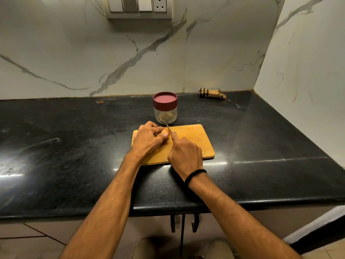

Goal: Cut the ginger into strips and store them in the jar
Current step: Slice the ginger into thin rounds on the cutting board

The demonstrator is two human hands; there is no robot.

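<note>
A wooden cutting board (196,139) lies on the black counter. My left hand (147,139) curls over a piece of ginger (162,133) at the board's far left, hiding most of it. My right hand (184,156) grips a knife; its thin blade (168,126) points away from me and sits against the ginger's right side. Just behind the board stands a clear jar (165,114) with a maroon lid (165,99) on it; some pale pieces show at its bottom.
The black stone counter (74,146) runs wide to the left and right. A rolled checked cloth (211,93) lies at the back right by the marble wall. A switch panel (139,7) is on the wall above. The counter's front edge is close to my forearms.
</note>
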